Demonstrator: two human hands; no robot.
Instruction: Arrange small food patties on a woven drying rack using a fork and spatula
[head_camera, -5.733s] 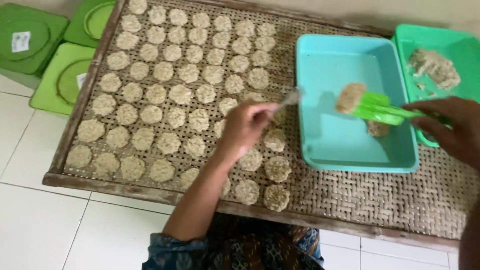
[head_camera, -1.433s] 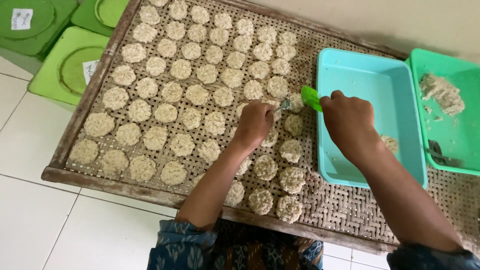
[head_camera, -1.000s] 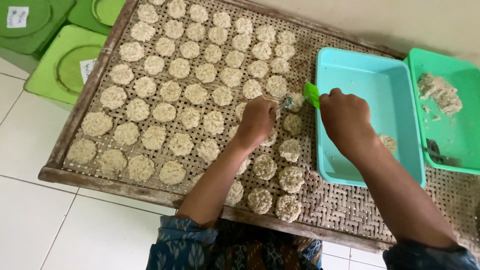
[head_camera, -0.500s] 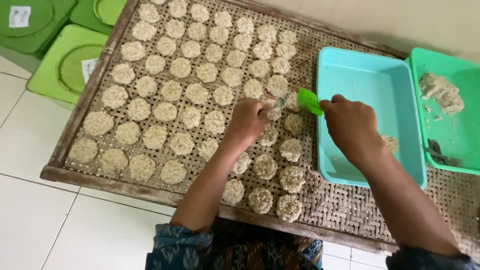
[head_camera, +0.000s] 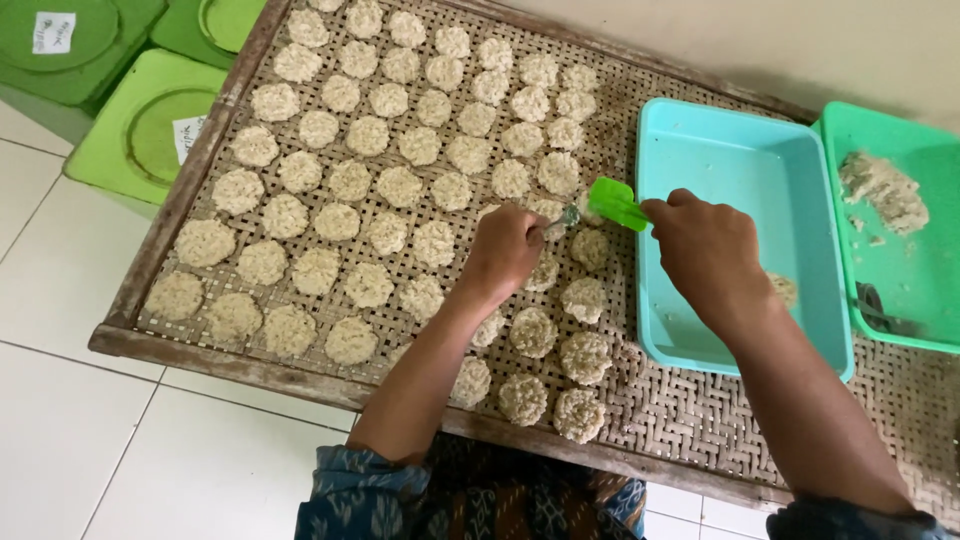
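My left hand (head_camera: 503, 252) grips a small metal utensil (head_camera: 566, 217) whose tip meets a green spatula (head_camera: 617, 203) held in my right hand (head_camera: 705, 255). A pale lump of sticky rice sits at the spatula's edge, above the woven bamboo tray (head_camera: 690, 415). Rows of round, flat rice cakes (head_camera: 350, 180) cover the tray. Both hands hover near the right end of the rows, beside the turquoise tub (head_camera: 740, 180).
A green tub (head_camera: 900, 260) at the far right holds a mass of rice (head_camera: 882, 190) and a dark utensil. Green lidded bins (head_camera: 150, 120) stand on the white tiled floor (head_camera: 90, 440) at the upper left. A pale wall runs behind the tray.
Earlier my right hand carried the loaded spatula over the turquoise tub. It has since come left to the tray, where both hands work close together; several more cakes lie in the rightmost rows.
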